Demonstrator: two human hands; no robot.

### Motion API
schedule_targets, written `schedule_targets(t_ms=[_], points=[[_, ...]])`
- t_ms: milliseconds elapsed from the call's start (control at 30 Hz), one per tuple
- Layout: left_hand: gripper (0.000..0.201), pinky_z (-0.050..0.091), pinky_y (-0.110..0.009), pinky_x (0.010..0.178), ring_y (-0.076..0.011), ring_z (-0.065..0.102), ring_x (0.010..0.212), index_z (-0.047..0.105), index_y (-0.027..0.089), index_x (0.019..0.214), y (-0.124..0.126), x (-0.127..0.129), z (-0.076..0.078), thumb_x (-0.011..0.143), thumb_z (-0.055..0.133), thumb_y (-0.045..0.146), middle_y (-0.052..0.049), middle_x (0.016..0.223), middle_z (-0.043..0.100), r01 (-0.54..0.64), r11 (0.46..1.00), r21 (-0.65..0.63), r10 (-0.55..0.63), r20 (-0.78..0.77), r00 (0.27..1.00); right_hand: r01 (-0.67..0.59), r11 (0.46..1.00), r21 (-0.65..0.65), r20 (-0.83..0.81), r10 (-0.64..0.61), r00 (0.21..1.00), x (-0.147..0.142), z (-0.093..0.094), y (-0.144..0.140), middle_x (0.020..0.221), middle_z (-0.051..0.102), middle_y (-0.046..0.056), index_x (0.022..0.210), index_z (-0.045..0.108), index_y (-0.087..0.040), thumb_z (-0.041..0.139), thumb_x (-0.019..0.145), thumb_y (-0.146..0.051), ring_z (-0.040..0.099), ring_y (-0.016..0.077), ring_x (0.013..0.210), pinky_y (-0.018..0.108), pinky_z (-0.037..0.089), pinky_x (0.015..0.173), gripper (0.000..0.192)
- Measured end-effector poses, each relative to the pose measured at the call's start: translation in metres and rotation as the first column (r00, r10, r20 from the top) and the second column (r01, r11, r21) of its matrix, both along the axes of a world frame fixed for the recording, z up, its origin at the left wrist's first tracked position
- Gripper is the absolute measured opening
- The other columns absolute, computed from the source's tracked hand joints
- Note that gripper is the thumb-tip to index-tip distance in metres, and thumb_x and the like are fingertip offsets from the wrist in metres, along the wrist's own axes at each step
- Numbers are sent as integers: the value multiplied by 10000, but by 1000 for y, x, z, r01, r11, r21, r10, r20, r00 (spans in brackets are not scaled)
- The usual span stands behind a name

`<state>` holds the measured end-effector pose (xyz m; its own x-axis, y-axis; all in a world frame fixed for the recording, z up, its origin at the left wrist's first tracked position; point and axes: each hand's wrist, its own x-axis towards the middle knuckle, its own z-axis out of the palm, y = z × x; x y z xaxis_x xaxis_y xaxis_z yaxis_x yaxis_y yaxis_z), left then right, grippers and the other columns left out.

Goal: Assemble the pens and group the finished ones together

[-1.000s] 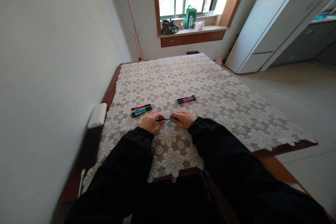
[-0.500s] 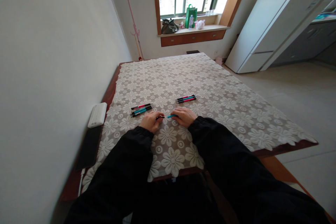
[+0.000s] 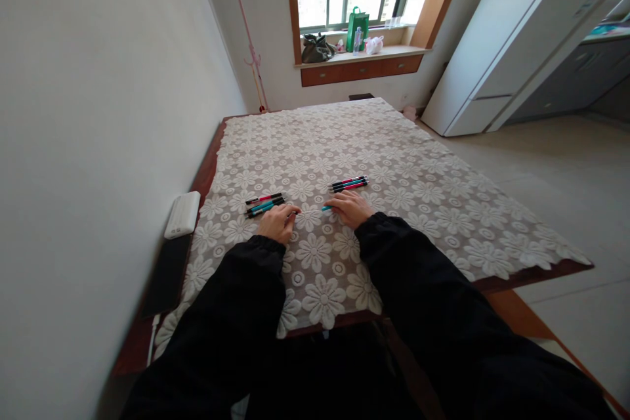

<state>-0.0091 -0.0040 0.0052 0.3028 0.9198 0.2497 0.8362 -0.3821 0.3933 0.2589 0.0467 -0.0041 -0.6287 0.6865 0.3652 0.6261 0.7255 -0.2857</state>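
Observation:
My left hand (image 3: 278, 223) is closed in a pinch on the dark end of a pen, most of it hidden by the fingers. A thin pale refill (image 3: 310, 211) stretches from there toward my right hand (image 3: 351, 208). Those right fingers are closed around a blue pen barrel (image 3: 327, 208), its open end pointing left. Beside my left hand lie blue-and-black pens (image 3: 266, 207) and a red-and-black pen (image 3: 264, 199). Beyond my right hand, a small row of red and blue pens (image 3: 349, 184) lies on the cloth.
A floral lace tablecloth (image 3: 315, 252) covers the table. Along its left edge are a white power bank (image 3: 182, 215), a dark phone-like slab (image 3: 167, 275) and a white cable (image 3: 152, 341). The wall (image 3: 98, 111) borders the left side.
My hands have moved apart, the right one away to the right and slightly forward. The blue barrel is now farther from the dark end, and more of the pale refill shows between them.

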Motion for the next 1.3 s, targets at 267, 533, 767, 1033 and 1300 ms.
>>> schedule_targets(t_ms=[267, 533, 767, 1033, 1300], points=[[244, 489, -365, 909, -230, 646, 1006, 694, 241, 1079, -2, 3, 1, 950, 487, 250, -51, 1043, 723, 66, 998, -10, -66, 18, 998, 30, 997, 69, 53, -33, 998, 4, 1, 1, 1035, 688, 64, 1029, 740, -251, 607, 942, -153, 548, 244, 1005, 387, 388, 909, 187], [240, 493, -369, 933, -230, 648, 1040, 694, 242, 1078, -1, 2, 0, 942, 496, 245, -55, 1088, 724, 24, 1000, -3, -23, 31, 999, -53, 987, 149, 73, 42, 996, 3, 8, -2, 1092, 660, 55, 1069, 769, -310, 583, 823, 7, 506, 254, 1097, 411, 349, 973, 443], [240, 489, -376, 955, -234, 647, 1056, 692, 242, 1084, 0, 2, -1, 939, 501, 233, -53, 1096, 726, 22, 1000, -14, -22, 43, 999, -37, 988, 151, 42, 31, 999, 4, 4, 0, 1069, 669, 42, 1065, 779, -341, 578, 821, 13, 509, 249, 1071, 426, 325, 1004, 474], [230, 491, -380, 946, -237, 646, 1053, 694, 245, 1079, -1, 2, -1, 939, 511, 238, -50, 1089, 729, 24, 1000, -7, -24, 47, 999, 27, 989, 147, 19, -30, 999, 13, 3, 7, 1079, 685, 37, 1010, 788, -323, 576, 842, -11, 516, 253, 1087, 435, 301, 1021, 413], [264, 499, -382, 929, -239, 652, 1034, 701, 240, 1120, -1, 3, 0, 971, 486, 277, -50, 1071, 730, 99, 995, -10, -99, 46, 994, 160, 985, 58, 33, -162, 986, 14, 0, 7, 1084, 700, 69, 1066, 755, -254, 629, 897, -141, 573, 272, 1080, 436, 333, 987, 239]])
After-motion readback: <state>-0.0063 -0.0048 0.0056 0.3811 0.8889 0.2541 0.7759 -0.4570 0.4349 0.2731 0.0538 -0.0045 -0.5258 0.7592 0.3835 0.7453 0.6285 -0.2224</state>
